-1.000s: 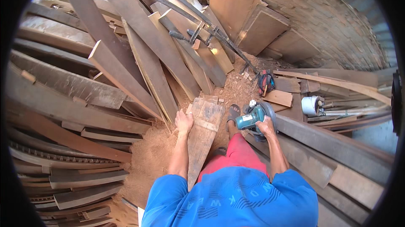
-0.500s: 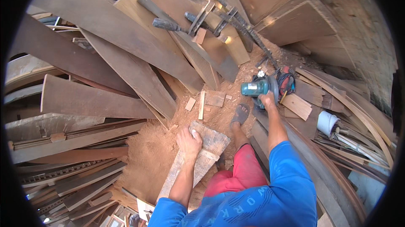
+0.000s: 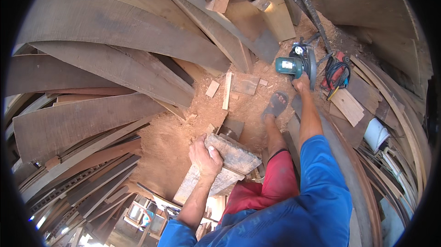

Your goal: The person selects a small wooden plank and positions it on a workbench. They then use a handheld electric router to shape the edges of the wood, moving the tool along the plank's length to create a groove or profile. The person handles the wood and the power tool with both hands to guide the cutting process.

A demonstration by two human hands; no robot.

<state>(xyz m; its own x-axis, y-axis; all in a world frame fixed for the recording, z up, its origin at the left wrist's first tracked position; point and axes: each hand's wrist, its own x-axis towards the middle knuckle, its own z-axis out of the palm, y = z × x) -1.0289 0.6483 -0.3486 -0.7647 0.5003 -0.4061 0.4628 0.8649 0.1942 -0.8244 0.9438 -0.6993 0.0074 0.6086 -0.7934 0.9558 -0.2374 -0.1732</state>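
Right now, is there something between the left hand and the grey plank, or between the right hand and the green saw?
Nothing visible. The left hand already grips the end of the grey plank, and the right hand rests directly on the green circular saw.

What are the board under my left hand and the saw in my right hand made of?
The board looks like rough, unfinished wood: grey, weathered face with visible grain. The saw seems to have a teal body, likely painted metal or plastic, and a dark round guard, probably metal. The left hand grips the board; the right hand holds the saw.
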